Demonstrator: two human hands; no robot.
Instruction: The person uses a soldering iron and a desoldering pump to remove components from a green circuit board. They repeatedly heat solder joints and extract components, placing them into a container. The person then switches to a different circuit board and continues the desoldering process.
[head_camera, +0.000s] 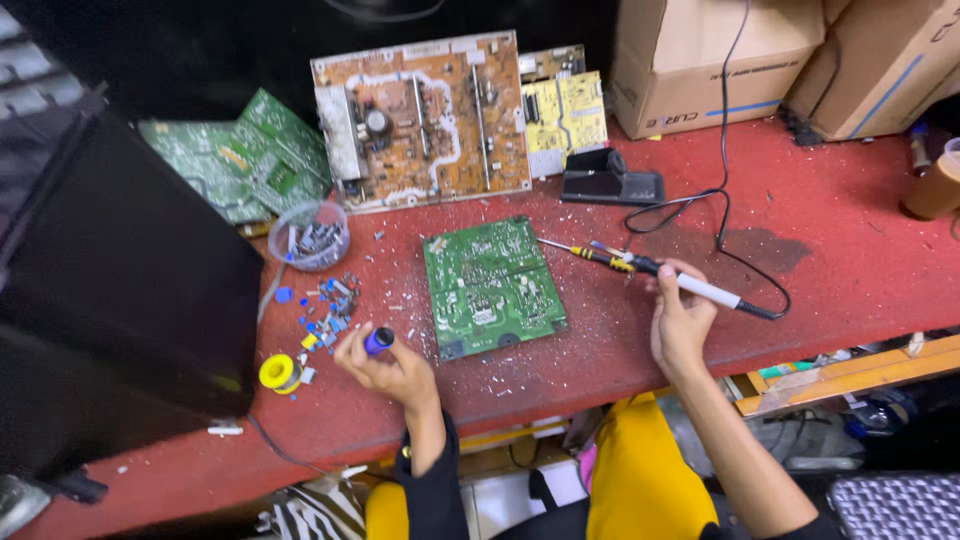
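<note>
Left hand (385, 368) pinches blue capacitor (378, 341); right hand (681, 316) grips soldering iron (690, 285).

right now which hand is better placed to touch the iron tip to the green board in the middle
Right. The right hand already grips the soldering iron, its tip just beside the green board. The left hand is nearer the board's lower corner but pinches a small blue cylinder, probably a component.
</note>
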